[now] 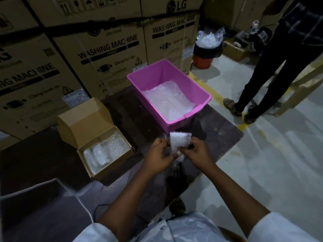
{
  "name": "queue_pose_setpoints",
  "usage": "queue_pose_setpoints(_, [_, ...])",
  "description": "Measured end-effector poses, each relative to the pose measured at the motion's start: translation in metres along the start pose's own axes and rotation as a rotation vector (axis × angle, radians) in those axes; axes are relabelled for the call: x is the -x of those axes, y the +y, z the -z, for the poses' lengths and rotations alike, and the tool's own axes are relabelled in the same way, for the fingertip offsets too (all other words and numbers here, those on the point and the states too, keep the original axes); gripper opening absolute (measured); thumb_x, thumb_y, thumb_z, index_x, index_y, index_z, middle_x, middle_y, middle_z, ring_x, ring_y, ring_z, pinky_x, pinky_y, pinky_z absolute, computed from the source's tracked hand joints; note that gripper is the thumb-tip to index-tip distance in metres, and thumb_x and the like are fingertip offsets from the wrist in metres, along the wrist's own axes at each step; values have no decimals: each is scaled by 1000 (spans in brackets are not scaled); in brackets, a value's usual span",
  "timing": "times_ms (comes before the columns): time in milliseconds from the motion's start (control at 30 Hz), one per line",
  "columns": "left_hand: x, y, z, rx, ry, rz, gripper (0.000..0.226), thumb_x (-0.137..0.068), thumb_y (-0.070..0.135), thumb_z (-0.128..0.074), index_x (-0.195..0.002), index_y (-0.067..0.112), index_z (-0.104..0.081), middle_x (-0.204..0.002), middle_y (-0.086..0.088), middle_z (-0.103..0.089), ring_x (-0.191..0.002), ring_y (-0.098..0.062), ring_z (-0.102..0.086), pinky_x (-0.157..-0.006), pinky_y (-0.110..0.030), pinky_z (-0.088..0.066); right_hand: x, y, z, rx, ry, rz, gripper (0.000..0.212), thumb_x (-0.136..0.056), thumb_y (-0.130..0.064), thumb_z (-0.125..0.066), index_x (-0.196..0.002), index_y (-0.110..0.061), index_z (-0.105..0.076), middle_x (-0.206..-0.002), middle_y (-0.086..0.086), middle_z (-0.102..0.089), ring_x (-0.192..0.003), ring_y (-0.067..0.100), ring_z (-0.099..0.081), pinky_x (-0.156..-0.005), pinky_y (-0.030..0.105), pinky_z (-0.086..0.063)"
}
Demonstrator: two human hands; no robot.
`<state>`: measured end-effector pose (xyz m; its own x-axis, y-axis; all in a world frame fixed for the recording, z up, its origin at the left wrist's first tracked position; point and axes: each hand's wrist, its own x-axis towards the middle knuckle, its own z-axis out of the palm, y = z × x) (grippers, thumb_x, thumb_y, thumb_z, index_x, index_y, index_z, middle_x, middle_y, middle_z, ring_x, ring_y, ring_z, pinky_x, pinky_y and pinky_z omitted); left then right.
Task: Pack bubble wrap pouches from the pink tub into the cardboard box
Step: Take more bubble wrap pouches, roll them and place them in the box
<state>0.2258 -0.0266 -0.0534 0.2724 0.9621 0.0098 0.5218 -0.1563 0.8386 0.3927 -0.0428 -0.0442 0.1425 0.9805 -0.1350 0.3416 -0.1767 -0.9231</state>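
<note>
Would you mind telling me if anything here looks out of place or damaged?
Nothing stands out: the tub and box sit upright on the table, and both hands hold one pouch.

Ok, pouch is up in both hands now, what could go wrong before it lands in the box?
1. The box already holds several pouches, so this pouch may sit proud or spill over the wall.
2. The left hand and right hand pinch only its edges; it looks floppy and could slip onto the dark table.
3. The box sits near the table's front edge, so a hard push could nudge it off.
</note>
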Motion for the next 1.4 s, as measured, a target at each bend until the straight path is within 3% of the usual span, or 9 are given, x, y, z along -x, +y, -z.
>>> queue_pose_setpoints(100, [11, 5, -2, 267, -206, -32, 91, -65, 7, -87, -135, 27, -32, -132, 16, -43, -119, 18, -43, -94, -3, -34, 0, 1, 1, -14, 13, 6, 28, -75, -1, -75, -94, -20, -68, -87, -3, -71, -81, 5, -68, -79, 29, -56])
queue_pose_setpoints(200, [16, -10, -23, 370, -172, 6, 120, -60, -12, -84, -148, 7, -4, -149, 5, -27, -131, 13, -35, -101, -9, -33, -1, 1, 1, -37, 13, 9, 31, -75, 3, -74, -96, -19, -67, -88, -3, -70, -77, -7, -65, -74, 14, -52])
queue_pose_setpoints(367, [12, -19, -35, 349, -13, 151, 58, -66, 6, -75, -116, 28, -55, -112, 16, -65, -104, 4, -61, -87, -15, -46, 1, -2, 5, -133, 11, -23, 32, -76, 11, -70, -100, -10, -67, -87, -2, -70, -75, -8, -66, -70, 11, -50])
queue_pose_setpoints(500, [11, -4, -20, 320, 58, 115, 56, -58, 33, -77, -110, 34, -56, -110, 10, -66, -100, 0, -63, -87, -22, -50, -2, -18, 12, -259, 60, -31, 26, -75, 5, -75, -94, -11, -68, -82, -7, -72, -73, -2, -68, -68, 14, -51])
queue_pose_setpoints(700, [9, 34, 24, 233, 175, -50, 59, -59, 31, -85, -110, 27, -54, -101, 7, -68, -91, -7, -66, -78, -26, -55, -11, -74, 14, -387, 36, 99, 32, -73, -2, -78, -104, -2, -70, -100, 11, -74, -94, 21, -71, -83, 34, -57])
queue_pose_setpoints(800, [11, 44, 46, 170, 274, -103, 58, -62, 32, -86, -110, 30, -54, -102, 7, -66, -91, -12, -66, -76, -38, -56, -10, -102, 9, -317, 11, 236, 34, -72, -4, -81, -105, -4, -71, -98, 4, -75, -93, 17, -71, -83, 32, -57])
queue_pose_setpoints(1133, [28, 59, 104, 15, 488, -65, 55, -55, 38, -75, -103, 42, -49, -99, 12, -63, -87, -3, -62, -70, -22, -51, 3, -165, -13, 138, -291, 392, 27, -72, -8, -78, -94, -23, -72, -78, -15, -67, -76, -6, -64, -68, 17, -53])
queue_pose_setpoints(1233, [35, 60, 111, -106, 498, -64, 52, -55, 41, -71, -102, 38, -48, -96, 10, -59, -82, -2, -58, -64, -22, -47, -1, -174, -18, 309, -405, 394, 18, -72, -13, -73, -82, -26, -65, -73, -7, -67, -69, 4, -63, -63, 26, -52])
queue_pose_setpoints(1400, [42, 54, 121, -152, 543, -58, 52, -62, 43, -77, -104, 29, -51, -96, 9, -57, -84, -6, -59, -65, -29, -50, -7, -181, -21, 118, -540, 317, 31, -84, -27, -69, -109, -35, -54, -98, -8, -66, -88, 4, -65, -77, 29, -57])
